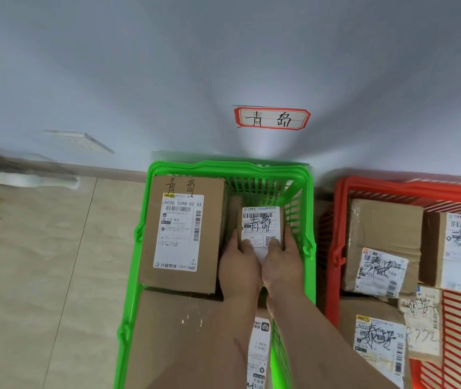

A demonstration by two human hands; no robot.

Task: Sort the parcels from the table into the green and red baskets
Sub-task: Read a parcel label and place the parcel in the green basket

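Observation:
A small cardboard parcel (260, 223) with a white label and handwritten characters sits inside the green basket (223, 167), in its far right part. My left hand (239, 269) and my right hand (281, 265) grip it from both sides, thumbs on the label. A larger labelled parcel (181, 234) lies to its left in the same basket. Another big carton (173, 338) fills the near part of the basket, partly hidden by my arms. The red basket (341, 220) stands to the right and holds several labelled parcels (381, 245).
A red-bordered handwritten sign (272, 118) hangs on the white wall above the green basket. A wall socket (79, 140) is at the left. Beige floor tiles (41, 262) stretch left of the baskets, with white objects (27, 179) by the skirting.

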